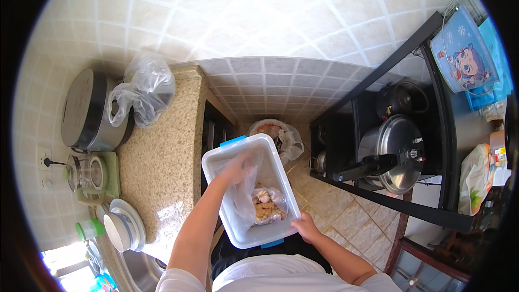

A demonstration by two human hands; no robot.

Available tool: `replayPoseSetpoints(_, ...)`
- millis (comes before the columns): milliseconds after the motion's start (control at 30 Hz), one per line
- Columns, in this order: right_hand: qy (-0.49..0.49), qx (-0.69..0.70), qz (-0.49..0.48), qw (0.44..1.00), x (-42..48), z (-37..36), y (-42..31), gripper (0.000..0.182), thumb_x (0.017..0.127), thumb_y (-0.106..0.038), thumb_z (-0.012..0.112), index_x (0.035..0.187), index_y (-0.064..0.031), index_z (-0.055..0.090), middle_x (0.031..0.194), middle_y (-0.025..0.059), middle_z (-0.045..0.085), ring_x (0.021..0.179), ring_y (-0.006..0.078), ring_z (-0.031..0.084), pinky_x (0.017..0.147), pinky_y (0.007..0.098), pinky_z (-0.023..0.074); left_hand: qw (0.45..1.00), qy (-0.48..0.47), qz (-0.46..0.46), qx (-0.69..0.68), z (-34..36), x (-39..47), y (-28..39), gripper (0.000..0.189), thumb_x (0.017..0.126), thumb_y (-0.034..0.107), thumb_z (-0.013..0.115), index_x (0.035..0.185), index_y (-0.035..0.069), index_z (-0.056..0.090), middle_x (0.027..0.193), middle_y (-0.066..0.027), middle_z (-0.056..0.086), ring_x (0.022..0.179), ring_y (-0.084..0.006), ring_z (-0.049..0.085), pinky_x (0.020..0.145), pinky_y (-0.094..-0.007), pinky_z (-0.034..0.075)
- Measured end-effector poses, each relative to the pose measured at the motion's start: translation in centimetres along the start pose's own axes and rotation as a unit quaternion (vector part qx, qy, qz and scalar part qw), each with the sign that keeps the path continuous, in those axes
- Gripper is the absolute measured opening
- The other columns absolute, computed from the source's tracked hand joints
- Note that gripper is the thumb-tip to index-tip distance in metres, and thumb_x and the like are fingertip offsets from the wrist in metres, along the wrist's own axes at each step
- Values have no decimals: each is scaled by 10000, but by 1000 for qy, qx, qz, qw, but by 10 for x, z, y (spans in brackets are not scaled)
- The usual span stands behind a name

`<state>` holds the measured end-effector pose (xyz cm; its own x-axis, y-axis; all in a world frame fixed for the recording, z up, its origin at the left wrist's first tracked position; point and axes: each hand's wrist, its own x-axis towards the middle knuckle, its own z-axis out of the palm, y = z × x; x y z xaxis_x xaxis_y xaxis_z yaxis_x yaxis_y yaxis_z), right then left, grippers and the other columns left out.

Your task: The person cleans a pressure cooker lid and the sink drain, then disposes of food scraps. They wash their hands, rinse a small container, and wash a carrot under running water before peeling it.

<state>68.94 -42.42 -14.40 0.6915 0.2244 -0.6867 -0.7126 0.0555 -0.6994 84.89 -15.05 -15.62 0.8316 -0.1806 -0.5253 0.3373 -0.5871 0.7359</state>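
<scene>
A white plastic storage box (279,155) with blue clips is held in front of my body, above the floor. My right hand (307,227) grips its rim at the lower right corner. Inside the box, my left hand (239,169) is at a clear plastic bag (242,198); its fingers are blurred and partly behind the film, so their hold cannot be made out. Lower in the box lies another clear bag with garlic bulbs (263,197) and tan, knobbly pieces that look like ginger (265,211).
Left, a granite-patterned counter (162,162) carries a rice cooker (87,109), plastic bags (148,89), a glass kettle (75,173) and stacked bowls (119,227) near a sink (140,269). A lined bin (294,142) stands beyond the box. On the right, a black rack (448,129) holds a pressure cooker (399,154).
</scene>
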Motion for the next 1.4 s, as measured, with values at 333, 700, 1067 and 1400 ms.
replayPoseSetpoints(333, 38, -19, 6, 999, 13, -4, 21, 286, 685, 22, 476, 954, 14, 573, 740, 17, 530, 657, 115, 508, 593, 266, 432, 979, 16, -39, -200, 18, -21, -38, 368, 808, 97, 603, 1166, 56, 529, 989, -59, 582, 909, -181, 547, 800, -312, 442)
replayPoseSetpoints(700, 70, 23, 1, 997, 22, -8, 16, 287, 663, 17, 491, 936, -1, 578, 746, -1, 527, 662, 106, 501, 583, 248, 411, 980, 195, 32, -11, 76, -28, 19, 422, 879, 139, 518, 1286, 86, 419, 962, -136, 624, 798, -224, 604, 737, -331, 470)
replayPoseSetpoints(1067, 105, 147, 99, 978, 26, -5, 15, 315, 665, 2, 507, 976, 6, 554, 777, 60, 553, 686, 180, 563, 557, 305, 493, 980, 152, -102, -77, 87, 8, 10, 185, 786, 104, 615, 954, 28, 604, 787, -149, 620, 704, -285, 589, 671, -321, 470)
replayPoseSetpoints(1400, 109, 83, 48, 989, 43, -30, 17, 332, 674, -6, 487, 997, 10, 563, 767, 26, 539, 670, 126, 519, 608, 266, 433, 965, 223, 96, -102, 40, -30, 102, 188, 804, 40, 617, 969, -19, 550, 773, -118, 656, 718, -192, 644, 667, -275, 495)
